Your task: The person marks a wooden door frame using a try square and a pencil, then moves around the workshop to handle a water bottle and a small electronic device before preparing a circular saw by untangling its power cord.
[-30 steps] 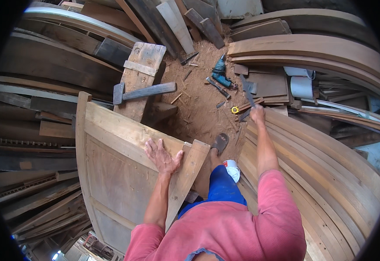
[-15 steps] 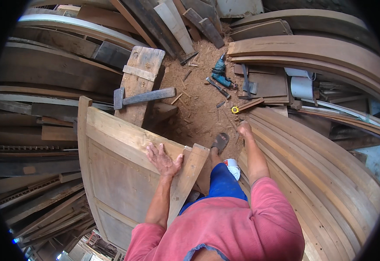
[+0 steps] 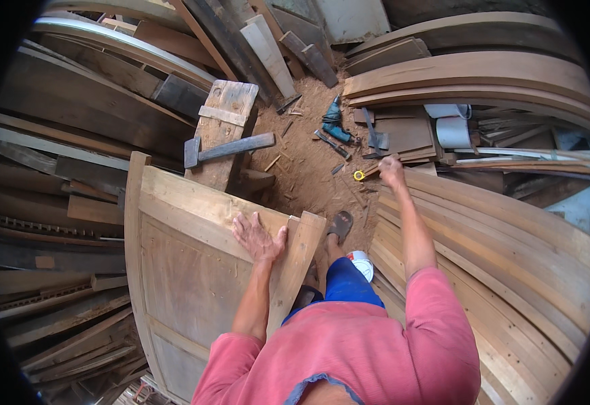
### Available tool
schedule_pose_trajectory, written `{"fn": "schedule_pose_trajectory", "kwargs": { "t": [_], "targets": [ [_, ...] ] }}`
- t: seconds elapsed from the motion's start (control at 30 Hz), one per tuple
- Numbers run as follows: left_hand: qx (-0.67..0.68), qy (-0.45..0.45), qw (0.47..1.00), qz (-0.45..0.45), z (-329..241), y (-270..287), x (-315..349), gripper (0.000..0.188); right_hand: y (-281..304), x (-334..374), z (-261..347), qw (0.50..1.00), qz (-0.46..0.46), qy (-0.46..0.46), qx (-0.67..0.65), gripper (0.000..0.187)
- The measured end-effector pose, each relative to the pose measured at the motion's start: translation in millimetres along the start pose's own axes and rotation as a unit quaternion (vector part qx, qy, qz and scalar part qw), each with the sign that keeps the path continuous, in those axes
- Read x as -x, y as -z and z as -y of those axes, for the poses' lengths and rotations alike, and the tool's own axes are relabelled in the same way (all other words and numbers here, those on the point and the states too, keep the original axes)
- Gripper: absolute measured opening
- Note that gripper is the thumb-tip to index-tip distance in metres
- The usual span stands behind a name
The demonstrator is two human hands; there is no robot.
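Observation:
My left hand (image 3: 259, 237) lies with its fingers spread on the top rail of a framed wooden door panel (image 3: 193, 256), close to the corner where an upright piece juts past the rail. My right hand (image 3: 392, 172) is stretched forward at the front end of a stack of long boards (image 3: 484, 229), its fingers curled. Whatever those fingers hold, if anything, is hidden. Just left of it are a yellow tape measure (image 3: 359, 175) and a short wood offcut. A hammer (image 3: 231, 148) with a thick wooden handle rests across a rough wooden bench (image 3: 224, 111) beyond the panel.
On the sawdust-covered floor (image 3: 308, 135) lie a teal power drill (image 3: 333, 120), a chisel-like tool (image 3: 332, 143) and scraps. A hatchet-like tool (image 3: 377, 138) rests on boards at the right. Planks crowd both sides. A white bucket (image 3: 361, 265) stands by my leg.
My right hand has moved forward and slightly right, to the front end of the stacked boards beside the tape measure. My left hand stays on the panel's rail. The view has shifted slightly.

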State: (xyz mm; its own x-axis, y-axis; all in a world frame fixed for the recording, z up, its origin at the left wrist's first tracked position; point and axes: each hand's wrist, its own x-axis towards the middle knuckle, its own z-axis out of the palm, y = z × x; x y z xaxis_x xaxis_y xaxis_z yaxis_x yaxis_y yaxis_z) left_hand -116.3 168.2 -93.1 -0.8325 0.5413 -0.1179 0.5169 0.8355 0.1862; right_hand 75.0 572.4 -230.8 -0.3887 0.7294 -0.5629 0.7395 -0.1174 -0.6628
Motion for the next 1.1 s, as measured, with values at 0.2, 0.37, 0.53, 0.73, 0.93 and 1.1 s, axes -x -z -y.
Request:
{"fn": "schedule_pose_trajectory", "kwargs": {
  "t": [0.2,0.37,0.53,0.73,0.93,1.1],
  "targets": [
    [-0.001,0.029,0.999,0.036,2,2,6,0.097,-74,171,-100,0.99,0.022,0.062,0.128,0.023],
    [0.009,-0.004,0.999,0.053,33,4,13,0.095,-95,325,-99,0.953,0.149,0.086,0.248,0.022],
    [0.036,-0.154,0.979,0.133,85,31,65,0.078,-92,396,-100,0.972,0.078,0.11,0.194,0.02],
    [0.028,-0.111,0.978,0.175,119,34,195,0.072,-78,410,-30,0.994,0.065,0.086,0.008,0.038],
    [0.367,-0.01,0.899,0.24,105,64,246,0.048,-95,461,45,0.893,0.26,0.072,-0.361,0.058],
    [0.579,-0.067,0.78,0.226,72,106,238,0.024,-71,541,99,0.765,0.33,0.072,-0.548,0.049]
  ]
}}
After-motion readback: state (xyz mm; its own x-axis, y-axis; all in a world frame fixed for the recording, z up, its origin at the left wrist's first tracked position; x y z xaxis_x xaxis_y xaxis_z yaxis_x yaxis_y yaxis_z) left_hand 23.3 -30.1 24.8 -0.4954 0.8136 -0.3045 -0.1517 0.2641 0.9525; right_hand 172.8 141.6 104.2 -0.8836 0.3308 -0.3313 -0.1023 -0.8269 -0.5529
